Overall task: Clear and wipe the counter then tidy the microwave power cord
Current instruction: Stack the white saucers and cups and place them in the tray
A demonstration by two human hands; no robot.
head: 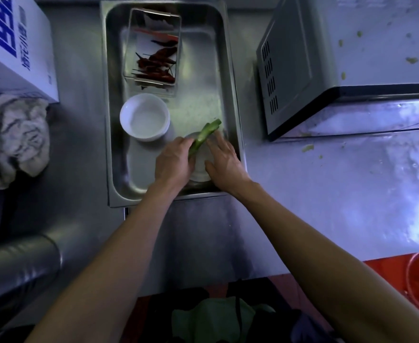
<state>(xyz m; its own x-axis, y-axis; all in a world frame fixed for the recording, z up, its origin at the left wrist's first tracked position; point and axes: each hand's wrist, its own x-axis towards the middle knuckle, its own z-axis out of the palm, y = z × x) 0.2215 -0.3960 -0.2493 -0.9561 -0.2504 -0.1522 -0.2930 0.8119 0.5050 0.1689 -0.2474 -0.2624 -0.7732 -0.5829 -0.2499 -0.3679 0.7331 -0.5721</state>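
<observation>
In the head view, inside the deep steel tray [111,144] left of the grey microwave [327,70], the left hand [172,164] gripped a green vegetable strip [204,134]. The right hand [224,160] lay flat-fingered on a small clear dish [201,167]. Best to steady that dish while lifting the scrap.

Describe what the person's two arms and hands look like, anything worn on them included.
Both forearms are bare right up to the bottom edge of the picture: no sleeves show. The left hand and the right hand wear no gloves, and no watch, bracelet or ring can be seen on either. No markings are visible.
</observation>
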